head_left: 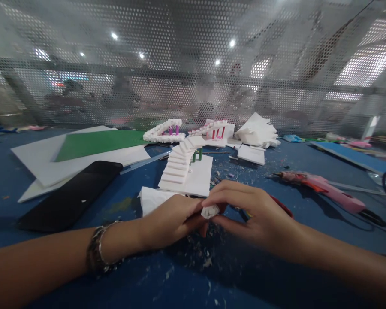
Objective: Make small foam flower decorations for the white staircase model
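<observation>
1. Left hand (165, 221): lower centre; fingers clamped on crumpled white piece (210, 211).
2. Right hand (255, 210): lower centre; fingers clamped on same piece.
3. White stair model (176, 166): centre.

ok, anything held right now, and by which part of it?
Small crumpled white wad, likely paper: right hand pinches it by top and lower edge; left hand is at its left side, grip unclear.

The left forearm (51, 255) and right forearm (344, 259) are angled inward. The left hand (167, 221) and right hand (254, 210) are held close together, the right index finger (228, 197) and thumb (230, 225) being curved into a pinch.
</observation>
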{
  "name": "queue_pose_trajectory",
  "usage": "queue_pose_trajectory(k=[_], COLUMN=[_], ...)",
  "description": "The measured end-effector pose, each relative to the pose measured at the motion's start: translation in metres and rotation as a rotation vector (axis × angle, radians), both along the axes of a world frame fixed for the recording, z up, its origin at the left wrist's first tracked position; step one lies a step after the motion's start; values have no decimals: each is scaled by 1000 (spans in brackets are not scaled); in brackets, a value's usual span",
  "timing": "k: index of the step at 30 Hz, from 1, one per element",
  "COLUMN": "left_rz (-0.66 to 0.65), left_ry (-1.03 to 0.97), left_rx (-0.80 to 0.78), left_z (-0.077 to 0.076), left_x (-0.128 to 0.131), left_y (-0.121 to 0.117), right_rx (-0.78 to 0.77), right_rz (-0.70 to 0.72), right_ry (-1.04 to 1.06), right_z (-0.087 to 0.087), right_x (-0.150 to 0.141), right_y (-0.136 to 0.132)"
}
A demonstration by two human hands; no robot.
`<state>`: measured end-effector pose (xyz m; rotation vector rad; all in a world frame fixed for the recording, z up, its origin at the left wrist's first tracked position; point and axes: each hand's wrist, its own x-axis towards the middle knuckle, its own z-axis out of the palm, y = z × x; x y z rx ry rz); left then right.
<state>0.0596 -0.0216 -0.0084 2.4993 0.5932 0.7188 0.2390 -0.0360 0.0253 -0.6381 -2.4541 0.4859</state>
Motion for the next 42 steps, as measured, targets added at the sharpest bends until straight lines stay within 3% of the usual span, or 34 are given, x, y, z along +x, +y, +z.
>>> queue_pose_trajectory(k=[10, 25, 29, 33, 36, 38, 42], left_rz=[17, 61, 117, 153, 350, 429, 395], left_ry=[131, 144, 244, 410, 609, 624, 632], left_rx=[102, 135, 140, 123, 148, 166, 88], left_z=[-2, 2, 23, 70, 93, 93, 80], left_x=[0, 2, -5, -38, -66, -79, -91], left_y=[-1, -7, -2, 13, 30, 42, 61], right_rx=[-20, -43, -29, -26, -60, -61, -52], right_rz=[-96, -41, -34, -73, -69, -46, -73], right_ry=[32, 37, 7, 17, 1, -25, -53], right_z=[-2, 2, 19, 30, 21, 9, -13], right_x=[-6, -7, -14, -27, -46, -62, -88], right_y=[-6, -3, 2, 22, 43, 56, 75])
